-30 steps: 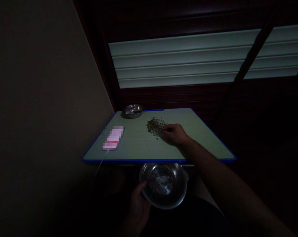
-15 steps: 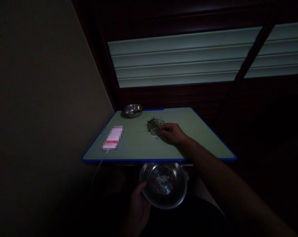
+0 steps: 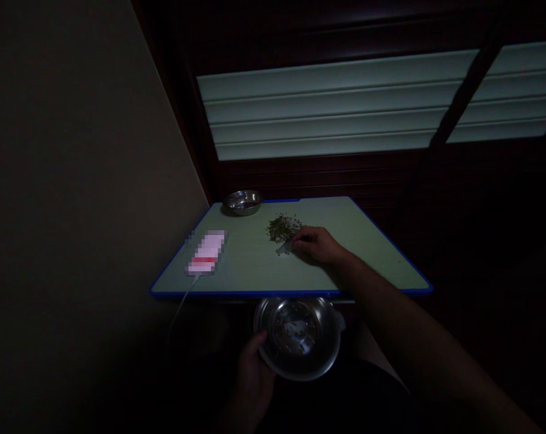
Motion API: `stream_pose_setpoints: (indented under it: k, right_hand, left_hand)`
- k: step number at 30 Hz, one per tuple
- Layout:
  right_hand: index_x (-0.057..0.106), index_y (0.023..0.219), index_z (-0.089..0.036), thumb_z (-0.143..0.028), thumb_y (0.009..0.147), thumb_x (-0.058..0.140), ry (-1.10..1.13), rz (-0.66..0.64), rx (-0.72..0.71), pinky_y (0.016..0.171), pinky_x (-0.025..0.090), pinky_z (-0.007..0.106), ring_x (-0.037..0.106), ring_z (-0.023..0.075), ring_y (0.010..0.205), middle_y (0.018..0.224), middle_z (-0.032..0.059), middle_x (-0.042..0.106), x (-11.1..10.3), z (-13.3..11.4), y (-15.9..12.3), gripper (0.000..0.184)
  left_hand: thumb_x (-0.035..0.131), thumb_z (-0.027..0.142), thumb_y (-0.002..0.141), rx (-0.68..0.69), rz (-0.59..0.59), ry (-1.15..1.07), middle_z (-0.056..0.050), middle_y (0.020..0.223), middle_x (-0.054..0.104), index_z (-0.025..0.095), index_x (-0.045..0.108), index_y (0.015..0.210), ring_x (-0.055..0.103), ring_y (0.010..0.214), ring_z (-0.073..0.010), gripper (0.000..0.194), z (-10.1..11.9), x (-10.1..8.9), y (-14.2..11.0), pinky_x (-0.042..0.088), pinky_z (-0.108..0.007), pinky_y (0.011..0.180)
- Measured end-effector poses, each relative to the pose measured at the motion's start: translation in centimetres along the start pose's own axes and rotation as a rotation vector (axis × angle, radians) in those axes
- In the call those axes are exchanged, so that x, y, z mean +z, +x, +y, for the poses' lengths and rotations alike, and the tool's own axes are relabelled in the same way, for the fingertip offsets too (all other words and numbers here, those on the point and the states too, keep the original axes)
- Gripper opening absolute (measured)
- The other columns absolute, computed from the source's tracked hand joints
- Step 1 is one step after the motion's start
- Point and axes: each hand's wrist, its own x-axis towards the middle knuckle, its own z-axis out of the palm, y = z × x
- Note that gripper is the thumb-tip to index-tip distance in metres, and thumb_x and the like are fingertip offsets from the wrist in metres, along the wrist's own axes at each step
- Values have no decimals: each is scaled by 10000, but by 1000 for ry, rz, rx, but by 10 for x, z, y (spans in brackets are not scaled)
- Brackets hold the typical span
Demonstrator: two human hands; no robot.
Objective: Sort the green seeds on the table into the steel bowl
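My right hand [image 3: 317,242] is closed in a pinch on a small pale, flat, see-through piece [image 3: 284,247], whose free end rests on the table at the near edge of a pile of small dark green bits [image 3: 282,228]. The bits look like beans or seeds, with some whitish ones at the right of the pile. Below the table's front edge, my left hand [image 3: 256,367] grips the left rim of a metal bowl [image 3: 320,355], thumb over the edge. A few small specks show inside that bowl, too dim to name.
On the light green table [image 3: 250,274] with a blue edge, a smaller metal bowl [image 3: 243,208] stands at the back left. A blurred-out phone [image 3: 208,253] lies at the left with a white cable [image 3: 179,310] hanging down. A wall and slatted door are close by.
The pale piece has swung lower and now shows more clearly at the near side of the pile. Some bits have shifted. The bowl in my left hand has moved slightly left.
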Motion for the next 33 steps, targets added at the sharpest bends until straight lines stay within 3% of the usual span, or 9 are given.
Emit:
stream_pose_setpoints:
  k: [5, 12, 20, 25, 33]
  right_hand:
    - [769, 785, -182, -250, 710, 713, -63, 24, -38, 725, 485, 267, 650, 163, 748, 793, 34, 737, 4, -3, 2, 115]
    - [768, 815, -181, -265, 731, 702, -7, -69, -83, 722, 491, 270, 655, 167, 767, 817, 43, 744, 10, -7, 3, 136]
    - [744, 799, -155, -392, 718, 716, 154, -190, -39, 706, 500, 294, 638, 169, 740, 782, 47, 732, 7, -4, 1, 252]
    - [729, 782, -151, -371, 686, 733, 196, -216, 16, 709, 501, 300, 633, 170, 733, 782, 47, 731, 3, -7, -2, 239]
    - [715, 882, -150, -275, 618, 733, 144, 70, 148, 571, 410, 244, 525, 120, 601, 673, -8, 636, -3, 1, 1, 292]
  left_hand:
    - [563, 152, 850, -3, -11, 2, -77, 795, 794, 130, 735, 799, 727, 729, -188, 180, 0, -1, 1, 566, -308, 752]
    - [553, 148, 852, 9, -21, 2, -74, 781, 792, 133, 734, 800, 731, 745, -189, 188, -1, -1, 2, 572, -309, 755]
    - [566, 137, 838, 13, -17, 1, -72, 781, 792, 127, 734, 820, 730, 738, -189, 168, -3, -3, 5, 576, -308, 732]
    - [563, 142, 844, 17, -26, -3, -71, 761, 785, 121, 731, 814, 728, 727, -182, 172, -2, -1, 4, 567, -282, 699]
    - [591, 157, 816, 2, -19, 23, -79, 806, 796, 131, 734, 842, 738, 753, -210, 148, -1, -1, 3, 581, -324, 725]
